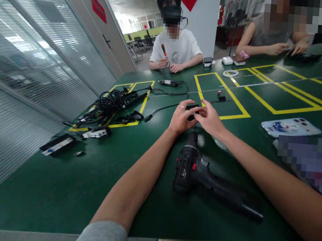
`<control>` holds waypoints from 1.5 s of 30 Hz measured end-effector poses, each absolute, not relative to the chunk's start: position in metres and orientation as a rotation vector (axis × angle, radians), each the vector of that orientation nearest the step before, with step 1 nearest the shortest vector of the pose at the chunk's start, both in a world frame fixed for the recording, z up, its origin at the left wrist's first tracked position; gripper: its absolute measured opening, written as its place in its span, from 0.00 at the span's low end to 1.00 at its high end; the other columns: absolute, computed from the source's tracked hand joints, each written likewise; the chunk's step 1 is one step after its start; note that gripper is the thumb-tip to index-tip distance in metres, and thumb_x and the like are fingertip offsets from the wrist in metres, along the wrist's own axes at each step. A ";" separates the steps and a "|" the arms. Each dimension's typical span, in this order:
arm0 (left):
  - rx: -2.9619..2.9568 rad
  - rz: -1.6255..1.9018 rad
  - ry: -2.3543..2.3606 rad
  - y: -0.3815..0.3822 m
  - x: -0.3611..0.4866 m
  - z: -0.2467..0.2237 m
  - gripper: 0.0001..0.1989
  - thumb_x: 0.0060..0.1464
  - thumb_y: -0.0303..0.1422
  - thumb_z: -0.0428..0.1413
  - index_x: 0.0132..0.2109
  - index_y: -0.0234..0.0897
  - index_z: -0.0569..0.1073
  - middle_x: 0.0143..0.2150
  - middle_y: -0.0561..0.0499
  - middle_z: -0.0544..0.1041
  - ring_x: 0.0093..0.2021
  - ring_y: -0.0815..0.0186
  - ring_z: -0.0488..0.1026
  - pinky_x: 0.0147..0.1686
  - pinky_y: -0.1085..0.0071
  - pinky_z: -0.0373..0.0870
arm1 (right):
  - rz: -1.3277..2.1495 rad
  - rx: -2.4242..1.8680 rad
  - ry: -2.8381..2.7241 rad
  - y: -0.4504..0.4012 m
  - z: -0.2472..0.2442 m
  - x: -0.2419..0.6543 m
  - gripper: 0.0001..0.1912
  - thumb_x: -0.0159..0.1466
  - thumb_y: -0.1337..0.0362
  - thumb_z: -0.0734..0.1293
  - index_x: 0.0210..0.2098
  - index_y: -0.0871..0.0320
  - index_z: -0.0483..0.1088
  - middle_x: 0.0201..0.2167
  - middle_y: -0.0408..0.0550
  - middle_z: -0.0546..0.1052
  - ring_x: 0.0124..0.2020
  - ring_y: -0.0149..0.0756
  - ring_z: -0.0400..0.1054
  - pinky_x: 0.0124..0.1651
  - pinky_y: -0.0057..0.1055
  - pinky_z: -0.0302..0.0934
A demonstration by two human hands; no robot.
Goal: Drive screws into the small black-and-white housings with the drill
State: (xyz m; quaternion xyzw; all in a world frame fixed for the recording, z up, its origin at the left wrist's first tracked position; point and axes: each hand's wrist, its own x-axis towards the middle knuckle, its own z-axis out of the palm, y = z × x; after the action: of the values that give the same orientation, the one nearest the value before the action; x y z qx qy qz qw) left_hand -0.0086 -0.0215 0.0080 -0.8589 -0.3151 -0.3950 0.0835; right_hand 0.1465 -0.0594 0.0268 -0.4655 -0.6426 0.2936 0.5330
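A small black box-like piece (192, 107) sits between my two hands, partly hidden by the fingers. My left hand (181, 117) grips it from the left, a ring on one finger. Thumb and fingers of my right hand (209, 118) close on its right side. A thin black cable (164, 107) runs from near my left hand to a connector (148, 117) on the table. Just below my hands lies a black cordless drill (186, 167) on its side, chuck pointing toward them and handle stretching right.
On the green table (60, 198), a heap of black cables (112, 102) and black-and-white boxes (58, 144) lie left. A phone (291, 127) lies right. Beyond are a black pen-like tool (168, 83) and a white ring (230, 73). Across sit two people, one holding a screwdriver (163, 50).
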 end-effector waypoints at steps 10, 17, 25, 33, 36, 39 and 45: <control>-2.530 -1.207 -1.284 -0.020 -0.012 0.007 0.25 0.56 0.35 0.56 0.59 0.36 0.65 0.60 0.39 0.64 0.63 0.55 0.62 0.64 0.57 0.60 | 0.374 -1.277 -1.572 -0.041 -0.005 0.177 0.19 0.64 0.68 0.53 0.42 0.61 0.75 0.34 0.54 0.77 0.37 0.44 0.71 0.45 0.43 0.65; -2.701 -1.052 -1.349 -0.008 -0.015 -0.008 0.19 0.52 0.29 0.57 0.53 0.41 0.73 0.57 0.44 0.67 0.59 0.58 0.65 0.62 0.60 0.63 | 0.230 -1.314 -1.915 -0.046 -0.008 0.173 0.27 0.60 0.69 0.63 0.60 0.58 0.67 0.45 0.58 0.76 0.40 0.50 0.71 0.44 0.43 0.64; -2.673 -1.307 -1.296 -0.014 -0.009 -0.002 0.15 0.53 0.32 0.59 0.49 0.38 0.70 0.47 0.47 0.75 0.49 0.62 0.72 0.52 0.66 0.69 | 0.107 -1.256 -1.968 -0.057 0.002 0.172 0.17 0.69 0.64 0.57 0.53 0.56 0.70 0.46 0.56 0.75 0.45 0.49 0.70 0.47 0.41 0.63; -2.720 -1.562 -1.363 -0.006 -0.011 -0.006 0.17 0.49 0.36 0.62 0.46 0.36 0.72 0.46 0.46 0.77 0.47 0.64 0.74 0.50 0.67 0.70 | 0.182 -1.007 -1.827 -0.049 -0.005 0.172 0.13 0.69 0.60 0.59 0.49 0.56 0.68 0.44 0.54 0.76 0.44 0.47 0.71 0.46 0.40 0.64; -2.647 -1.557 -1.526 -0.003 -0.013 -0.006 0.19 0.48 0.35 0.63 0.47 0.36 0.73 0.46 0.47 0.78 0.46 0.63 0.74 0.50 0.67 0.70 | 0.168 -1.063 -1.713 -0.049 -0.007 0.173 0.14 0.70 0.57 0.58 0.50 0.56 0.65 0.43 0.55 0.77 0.41 0.48 0.73 0.43 0.41 0.65; -2.466 -1.544 -1.674 0.000 -0.020 -0.005 0.16 0.50 0.37 0.61 0.46 0.37 0.74 0.46 0.46 0.77 0.48 0.62 0.74 0.52 0.65 0.69 | 0.156 -1.144 -1.575 -0.049 -0.007 0.175 0.17 0.70 0.54 0.57 0.51 0.56 0.63 0.41 0.57 0.78 0.40 0.51 0.73 0.40 0.42 0.64; -2.281 -1.346 -1.971 -0.007 -0.052 0.024 0.15 0.54 0.41 0.56 0.43 0.36 0.74 0.45 0.44 0.78 0.46 0.59 0.73 0.48 0.63 0.69 | 0.157 -1.280 -1.635 -0.051 -0.003 0.176 0.18 0.71 0.55 0.54 0.53 0.57 0.63 0.41 0.59 0.79 0.39 0.52 0.73 0.39 0.42 0.63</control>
State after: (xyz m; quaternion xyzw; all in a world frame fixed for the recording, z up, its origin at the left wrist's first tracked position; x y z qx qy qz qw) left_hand -0.0517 -0.0070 0.0238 -0.6887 -0.5951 -0.4065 -0.0797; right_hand 0.1761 -0.0509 -0.0029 -0.5305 -0.6777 0.0652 0.5051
